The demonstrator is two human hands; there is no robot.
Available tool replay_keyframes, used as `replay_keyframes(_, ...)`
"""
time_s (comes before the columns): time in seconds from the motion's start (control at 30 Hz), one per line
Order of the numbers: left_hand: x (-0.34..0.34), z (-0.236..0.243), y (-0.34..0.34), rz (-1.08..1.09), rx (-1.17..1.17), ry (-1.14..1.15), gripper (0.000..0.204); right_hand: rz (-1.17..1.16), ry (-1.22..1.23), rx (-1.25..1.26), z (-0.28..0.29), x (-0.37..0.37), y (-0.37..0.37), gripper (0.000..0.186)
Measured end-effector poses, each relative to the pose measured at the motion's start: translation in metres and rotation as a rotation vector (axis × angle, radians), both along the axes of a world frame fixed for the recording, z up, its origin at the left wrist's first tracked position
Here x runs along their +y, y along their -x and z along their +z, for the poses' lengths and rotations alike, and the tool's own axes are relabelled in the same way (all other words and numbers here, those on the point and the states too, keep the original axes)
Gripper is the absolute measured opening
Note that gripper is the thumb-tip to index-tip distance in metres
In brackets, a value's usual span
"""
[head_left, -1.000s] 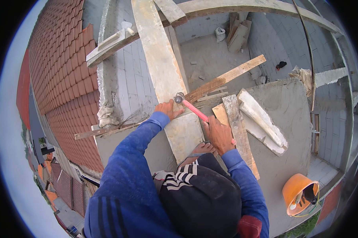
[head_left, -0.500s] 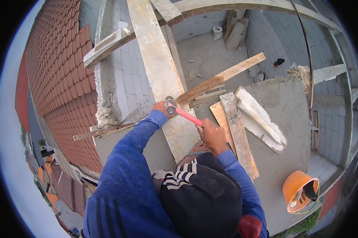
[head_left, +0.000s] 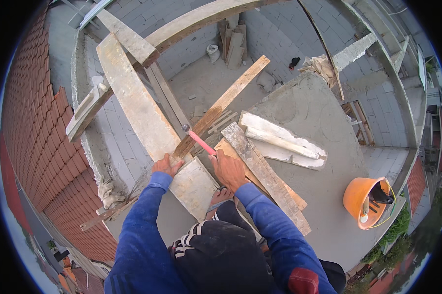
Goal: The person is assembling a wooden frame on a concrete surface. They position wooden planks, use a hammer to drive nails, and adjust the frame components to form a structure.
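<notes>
A hammer (head_left: 201, 143) with a pink handle is gripped in my right hand (head_left: 230, 169). Its metal head is over the brown wooden plank (head_left: 226, 99), a short way beyond my left hand (head_left: 166, 165). The thumb and fingers of that left hand are around the near end of the same plank, where it crosses a wide pale board (head_left: 138, 100). Whether a nail is between those fingers is too small to tell. A shorter pale board (head_left: 194, 188) lies just in front of my feet.
Loose planks (head_left: 265, 174) and a white slab (head_left: 282, 142) lie right of my hands. An orange bucket (head_left: 356, 201) with tools stands at the right. Beyond the concrete edge, a lower floor (head_left: 191, 85) lies between block walls; a tiled roof (head_left: 49, 161) slopes down at left.
The hammer head has moved away from my left hand, toward the plank's far side. My left hand has shifted onto the plank's near end. The whole view has turned and shifted.
</notes>
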State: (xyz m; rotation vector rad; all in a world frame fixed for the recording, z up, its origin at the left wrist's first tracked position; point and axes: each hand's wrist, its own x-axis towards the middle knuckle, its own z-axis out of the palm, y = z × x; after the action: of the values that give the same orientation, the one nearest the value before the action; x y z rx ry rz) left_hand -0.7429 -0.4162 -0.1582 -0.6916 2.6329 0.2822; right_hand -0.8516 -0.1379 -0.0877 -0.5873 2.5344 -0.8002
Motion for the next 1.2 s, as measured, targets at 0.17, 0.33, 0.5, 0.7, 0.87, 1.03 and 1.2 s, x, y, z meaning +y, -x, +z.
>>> replay_keyframes(0.17,0.021,0.021,0.010,0.019,0.054,0.029,0.078,-0.092,0.054,-0.009,0.051,0.078,0.031,0.042)
replay_keyframes(0.33,-0.006,-0.009,0.001,0.056,0.214,-0.087,0.080,-0.184,-0.173,0.086,0.068,0.223,0.060,0.042)
replay_keyframes(0.5,0.012,0.056,0.035,0.029,0.273,-0.287,0.060,-0.610,-0.240,-0.030,0.085,0.324,0.010,0.038)
replay_keyframes(0.7,0.068,0.084,0.077,0.242,0.428,-0.863,0.036,-0.951,-0.254,0.058,0.037,0.376,-0.038,0.041)
replay_keyframes(0.87,0.129,0.111,0.098,0.377,0.403,-1.111,0.031,-1.022,-0.223,0.009,0.021,0.378,-0.047,0.041)
replay_keyframes(1.03,0.172,0.114,0.112,0.326,0.361,-1.222,0.030,-1.102,-0.202,-0.065,-0.009,0.367,-0.058,0.043)
replay_keyframes(1.2,0.212,0.114,0.121,0.326,0.237,-1.463,0.026,-1.123,-0.088,-0.155,-0.024,0.351,-0.059,0.047)
